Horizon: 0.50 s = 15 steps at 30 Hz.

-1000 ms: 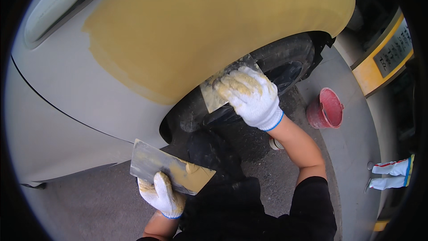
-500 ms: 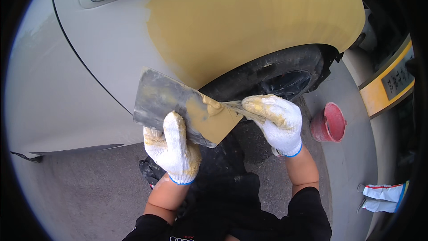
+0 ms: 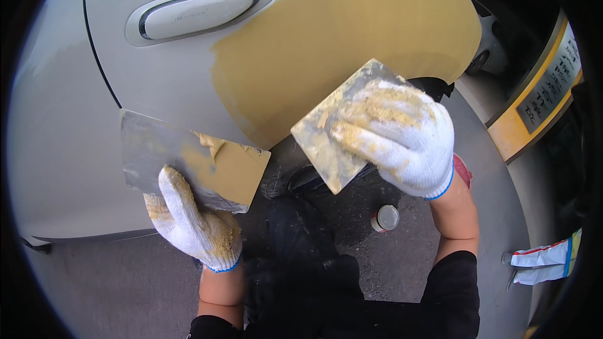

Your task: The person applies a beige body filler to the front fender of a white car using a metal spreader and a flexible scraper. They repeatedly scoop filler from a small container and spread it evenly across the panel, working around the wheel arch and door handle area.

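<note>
My left hand (image 3: 195, 220), in a white knit glove stained with yellow, grips a flat grey board (image 3: 151, 147) by its lower edge, thumb on top. Tan filler paste (image 3: 235, 166) covers the board's right part, with a raised lump near the upper edge. My right hand (image 3: 402, 135), gloved the same way, is closed on a square putty spreader (image 3: 320, 144) smeared with dried filler. The spreader stands apart from the board, in front of the car panel. Behind both hands is a silver-grey car body (image 3: 176, 75) with a broad tan filler patch (image 3: 339, 31).
A door handle (image 3: 201, 17) sits above the board. On the ground stand a small round can (image 3: 384, 218) and a red bucket (image 3: 461, 171), mostly hidden by my right arm. Another person's legs (image 3: 543, 263) show at the right, below a yellow-framed sign (image 3: 553, 88).
My right hand has lifted the spreader off the board and moved up and right, turning its flat face into view. The board has moved left. My view has shifted, bringing the can into sight.
</note>
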### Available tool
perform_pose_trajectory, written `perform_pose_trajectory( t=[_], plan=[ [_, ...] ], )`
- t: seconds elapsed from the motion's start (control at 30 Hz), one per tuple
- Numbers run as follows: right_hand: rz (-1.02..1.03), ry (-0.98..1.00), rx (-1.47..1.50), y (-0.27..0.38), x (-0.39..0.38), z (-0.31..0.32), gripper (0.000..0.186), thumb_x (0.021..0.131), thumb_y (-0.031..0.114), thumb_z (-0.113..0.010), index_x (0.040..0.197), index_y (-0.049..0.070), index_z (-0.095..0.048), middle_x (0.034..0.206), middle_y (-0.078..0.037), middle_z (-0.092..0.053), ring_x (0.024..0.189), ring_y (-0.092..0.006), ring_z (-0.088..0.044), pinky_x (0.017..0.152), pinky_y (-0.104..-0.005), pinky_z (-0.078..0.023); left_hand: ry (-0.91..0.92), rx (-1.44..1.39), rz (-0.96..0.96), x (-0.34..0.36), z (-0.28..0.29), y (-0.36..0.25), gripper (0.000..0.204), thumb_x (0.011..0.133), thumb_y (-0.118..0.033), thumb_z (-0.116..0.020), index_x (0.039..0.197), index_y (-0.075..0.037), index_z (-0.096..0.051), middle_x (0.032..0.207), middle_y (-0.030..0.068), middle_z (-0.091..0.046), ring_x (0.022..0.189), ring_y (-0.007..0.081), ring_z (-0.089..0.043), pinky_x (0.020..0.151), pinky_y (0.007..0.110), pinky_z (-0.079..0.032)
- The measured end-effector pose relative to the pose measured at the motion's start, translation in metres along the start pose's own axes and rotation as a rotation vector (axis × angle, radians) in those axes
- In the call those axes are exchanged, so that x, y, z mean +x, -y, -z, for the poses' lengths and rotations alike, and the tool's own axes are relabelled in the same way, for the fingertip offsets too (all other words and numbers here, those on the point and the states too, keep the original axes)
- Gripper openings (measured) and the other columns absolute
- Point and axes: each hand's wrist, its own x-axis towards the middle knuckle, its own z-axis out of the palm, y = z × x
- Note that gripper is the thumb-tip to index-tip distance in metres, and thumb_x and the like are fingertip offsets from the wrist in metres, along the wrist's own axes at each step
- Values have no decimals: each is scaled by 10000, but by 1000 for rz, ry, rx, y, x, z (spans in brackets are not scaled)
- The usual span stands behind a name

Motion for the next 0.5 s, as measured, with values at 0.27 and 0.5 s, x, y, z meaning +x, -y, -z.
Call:
perform_pose_trajectory(
  t=[0.27,0.5],
  plan=[
    [220,-288,-333,-87,78,-3,276,773,106,-777,1023,206,-843,984,-19,-807,911,-237,-780,826,-362,-621,74,59,112,-24,20,5,349,1123,-234,-558,1355,27,-563,1235,115,-670,1109,181,-660,983,355,-552],
    [77,-138,-49,-88,87,-9,414,917,-38,-655,1264,138,-796,1181,-89,-780,1092,-289,-734,989,-382,-571,79,160,175,-32,30,12,382,1109,-227,-585,1406,11,-564,1269,103,-675,1129,178,-660,1017,352,-539]
  ],
)
